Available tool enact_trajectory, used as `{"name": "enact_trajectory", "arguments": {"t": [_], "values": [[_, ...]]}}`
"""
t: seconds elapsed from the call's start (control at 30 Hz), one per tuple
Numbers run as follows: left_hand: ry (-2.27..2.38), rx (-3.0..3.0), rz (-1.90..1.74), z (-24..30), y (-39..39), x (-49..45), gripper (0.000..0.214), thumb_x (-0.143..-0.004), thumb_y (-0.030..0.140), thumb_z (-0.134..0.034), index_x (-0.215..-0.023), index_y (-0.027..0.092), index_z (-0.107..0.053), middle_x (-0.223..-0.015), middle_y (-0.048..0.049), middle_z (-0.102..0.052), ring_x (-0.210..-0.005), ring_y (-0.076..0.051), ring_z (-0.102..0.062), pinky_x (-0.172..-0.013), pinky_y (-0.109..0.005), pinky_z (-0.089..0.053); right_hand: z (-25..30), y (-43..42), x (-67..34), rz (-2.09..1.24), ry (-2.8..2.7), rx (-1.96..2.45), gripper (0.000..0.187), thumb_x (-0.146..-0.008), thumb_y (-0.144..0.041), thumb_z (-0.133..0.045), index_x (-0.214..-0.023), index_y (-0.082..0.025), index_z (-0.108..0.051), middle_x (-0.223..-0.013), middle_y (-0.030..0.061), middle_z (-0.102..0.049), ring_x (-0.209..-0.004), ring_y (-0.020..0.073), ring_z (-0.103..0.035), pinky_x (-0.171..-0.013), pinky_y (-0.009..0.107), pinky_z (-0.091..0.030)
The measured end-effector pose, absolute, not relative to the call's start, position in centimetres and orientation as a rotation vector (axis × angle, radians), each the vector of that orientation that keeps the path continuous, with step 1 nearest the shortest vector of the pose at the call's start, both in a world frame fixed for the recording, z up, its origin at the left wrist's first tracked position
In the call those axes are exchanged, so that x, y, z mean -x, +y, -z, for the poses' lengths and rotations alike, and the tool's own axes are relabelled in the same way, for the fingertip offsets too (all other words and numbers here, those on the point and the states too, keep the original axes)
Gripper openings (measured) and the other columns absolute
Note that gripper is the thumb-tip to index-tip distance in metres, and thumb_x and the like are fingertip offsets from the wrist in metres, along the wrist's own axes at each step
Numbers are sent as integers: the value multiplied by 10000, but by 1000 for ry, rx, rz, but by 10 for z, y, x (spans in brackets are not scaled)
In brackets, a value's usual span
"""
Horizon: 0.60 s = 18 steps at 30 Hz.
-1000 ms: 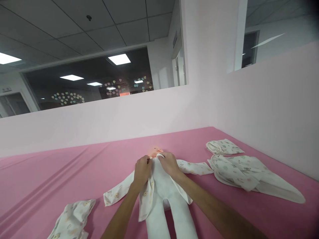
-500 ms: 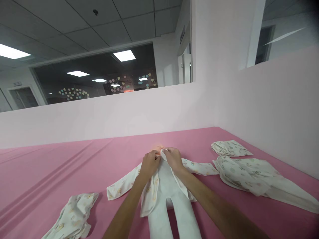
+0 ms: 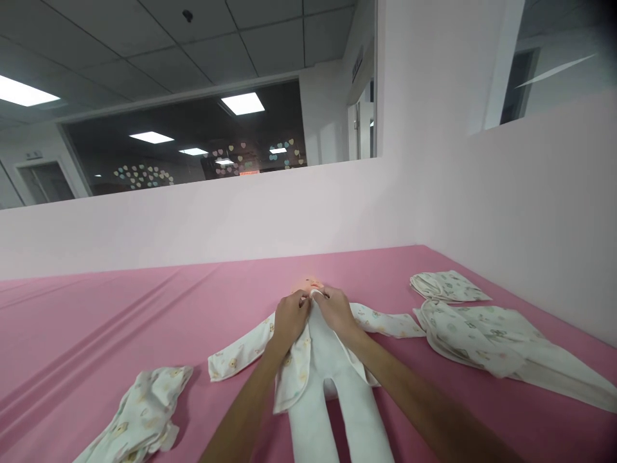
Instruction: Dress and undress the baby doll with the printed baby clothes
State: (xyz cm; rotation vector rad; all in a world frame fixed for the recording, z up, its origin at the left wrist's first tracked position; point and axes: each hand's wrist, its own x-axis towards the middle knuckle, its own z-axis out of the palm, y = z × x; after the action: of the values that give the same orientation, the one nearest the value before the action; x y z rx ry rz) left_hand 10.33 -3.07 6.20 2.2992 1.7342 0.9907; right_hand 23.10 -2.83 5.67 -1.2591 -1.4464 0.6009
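A baby doll point(image 3: 315, 281) in a white body suit point(image 3: 324, 360) lies on its back on a pink-covered surface. Round its arms and sides is a patterned baby jacket point(image 3: 295, 373), its front open and its sleeves spread to both sides. Near the doll's neck, my left hand point(image 3: 292, 318) pinches one collar edge of the jacket. Opposite it, my right hand point(image 3: 336, 312) pinches the other edge, where the white trim shows. The two hands are close together, and their fingers hide the collar's fastening. Most of the doll's head is behind my hands.
Folded patterned cloth point(image 3: 449, 286) lies at the right, beside a larger spread-out patterned garment point(image 3: 501, 341). A crumpled patterned garment point(image 3: 139, 415) rests at the front left. A white wall point(image 3: 216, 228) with windows borders the pink sheet point(image 3: 120, 308) at the back.
My hands have drawn a little closer together at the neck, bringing the collar edges nearer each other. The view has shifted slightly.
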Motion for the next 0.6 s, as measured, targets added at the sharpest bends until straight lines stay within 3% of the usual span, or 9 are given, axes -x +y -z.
{"name": "enact_trajectory", "arguments": {"t": [0.17, 0.6], "values": [[1729, -2244, -1074, -57, -31, -103, 287, -917, 272, -405, -1027, 233, -666, -885, -20, -712, -797, -172, -613, -676, -247, -377, -51, -26, -232, -631, -1426, 1259, 274, -783, -340, -432, -546, -206, -401, -523, -50, -360, -534, 113, -359, -510, 231, -269], [1703, -2275, -1105, -53, -39, -106, 242, -930, 292, -431, -922, 205, -657, -862, -20, -703, -754, -159, -602, -645, -242, -363, -45, -24, -231, -622, -1379, 1285, 256, -782, -364, -427, -603, -194, -495, -574, -22, -453, -566, 128, -387, -514, 235, -294]]}}
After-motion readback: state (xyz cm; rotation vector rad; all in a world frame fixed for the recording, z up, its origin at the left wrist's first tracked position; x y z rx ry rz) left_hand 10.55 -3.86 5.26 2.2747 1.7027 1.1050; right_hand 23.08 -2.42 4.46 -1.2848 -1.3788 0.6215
